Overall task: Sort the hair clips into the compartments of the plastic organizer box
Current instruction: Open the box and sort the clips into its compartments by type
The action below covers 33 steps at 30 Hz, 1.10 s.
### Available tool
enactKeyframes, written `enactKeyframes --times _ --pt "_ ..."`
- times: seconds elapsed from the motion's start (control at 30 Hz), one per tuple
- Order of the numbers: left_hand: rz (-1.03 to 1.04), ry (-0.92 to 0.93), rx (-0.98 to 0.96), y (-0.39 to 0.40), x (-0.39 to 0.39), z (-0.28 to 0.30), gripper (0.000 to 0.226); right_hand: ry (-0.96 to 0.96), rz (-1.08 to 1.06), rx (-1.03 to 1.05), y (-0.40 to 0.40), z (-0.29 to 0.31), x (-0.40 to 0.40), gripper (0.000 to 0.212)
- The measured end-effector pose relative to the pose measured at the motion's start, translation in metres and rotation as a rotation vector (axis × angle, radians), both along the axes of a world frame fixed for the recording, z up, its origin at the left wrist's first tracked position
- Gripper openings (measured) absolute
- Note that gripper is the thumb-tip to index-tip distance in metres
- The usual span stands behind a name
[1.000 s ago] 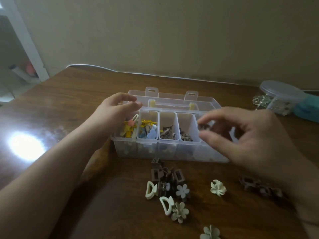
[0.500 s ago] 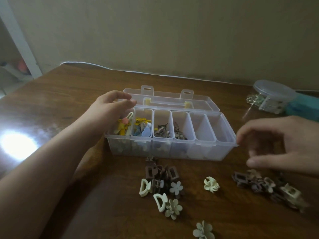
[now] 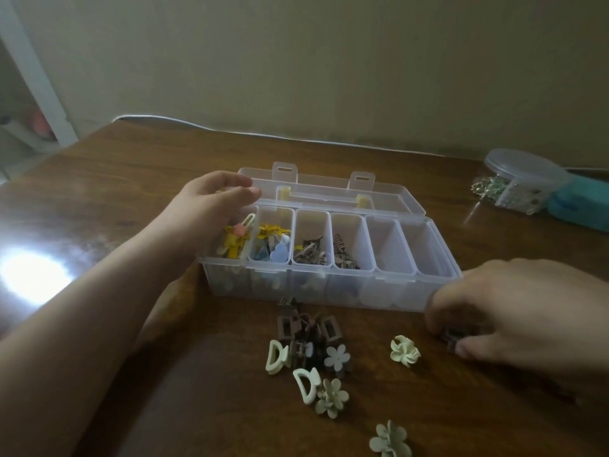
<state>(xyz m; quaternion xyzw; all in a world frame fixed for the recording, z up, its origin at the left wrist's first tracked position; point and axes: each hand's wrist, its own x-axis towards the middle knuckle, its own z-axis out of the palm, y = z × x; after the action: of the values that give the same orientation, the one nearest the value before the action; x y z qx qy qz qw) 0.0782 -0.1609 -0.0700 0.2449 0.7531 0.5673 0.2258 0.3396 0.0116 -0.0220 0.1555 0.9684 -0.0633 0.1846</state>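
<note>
A clear plastic organizer box [image 3: 405,291] stands open on the wooden table, with several compartments in a row. The left ones hold yellow clips [image 3: 235,240], blue clips [image 3: 276,250] and brown clips [image 3: 309,252]; the two right compartments look empty. My left hand [image 3: 211,209] rests on the box's left end, fingers curled over the rim. My right hand [image 3: 514,308] is low on the table at the box's right front corner, its fingers closing on a small brown clip [image 3: 453,336]. Loose brown and cream clips [image 3: 309,347] lie in front of the box.
A cream flower clip [image 3: 404,351] lies alone right of the pile, another [image 3: 390,440] near the bottom edge. At the far right stand a round lidded plastic tub [image 3: 524,173] and a teal object [image 3: 580,206]. A white cable [image 3: 296,140] runs along the table's back edge.
My right hand has moved from over the box's right compartments down to the table on the right and now covers the brown clips there. My left hand stays on the box.
</note>
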Motion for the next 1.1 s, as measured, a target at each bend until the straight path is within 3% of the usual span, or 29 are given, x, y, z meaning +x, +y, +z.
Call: enactKeyframes --times 0.1,0.17,0.27,0.37,0.5,0.63,0.7,0.8,1.0,1.1 --pt "0.004 -0.001 0.002 0.0 0.001 0.0 0.028 0.082 0.093 -0.257 0.003 0.015 0.008 0.034" --pt "0.002 -0.002 -0.001 0.0 0.002 0.001 0.028 0.33 0.193 -0.401 0.001 0.021 0.011 0.031" --pt "-0.005 -0.006 -0.008 0.0 0.002 0.001 0.03 0.853 0.19 -0.351 -0.012 0.01 -0.005 0.022" --pt "-0.011 -0.012 -0.01 0.0 0.002 0.002 0.032 1.065 0.062 -0.232 -0.019 -0.012 -0.033 0.016" --pt "-0.01 -0.009 -0.005 -0.001 0.002 0.002 0.031 0.995 0.036 -0.138 -0.014 -0.027 -0.042 0.019" --pt "-0.005 -0.012 0.007 -0.001 0.002 0.002 0.03 1.129 0.166 -0.114 -0.025 -0.018 -0.036 0.015" --pt "-0.007 -0.012 0.005 -0.001 0.003 0.002 0.03 1.022 0.355 -0.174 -0.037 -0.018 -0.032 0.016" --pt "0.004 -0.003 0.014 0.0 0.004 0.002 0.028 0.737 0.586 0.012 -0.048 -0.029 -0.033 0.032" --pt "-0.007 -0.003 0.011 -0.001 0.002 0.002 0.029 0.563 0.535 0.142 -0.047 -0.038 -0.036 0.037" --pt "-0.015 -0.001 0.009 -0.001 0.002 0.002 0.031 0.513 0.507 0.139 -0.05 -0.036 -0.035 0.027"
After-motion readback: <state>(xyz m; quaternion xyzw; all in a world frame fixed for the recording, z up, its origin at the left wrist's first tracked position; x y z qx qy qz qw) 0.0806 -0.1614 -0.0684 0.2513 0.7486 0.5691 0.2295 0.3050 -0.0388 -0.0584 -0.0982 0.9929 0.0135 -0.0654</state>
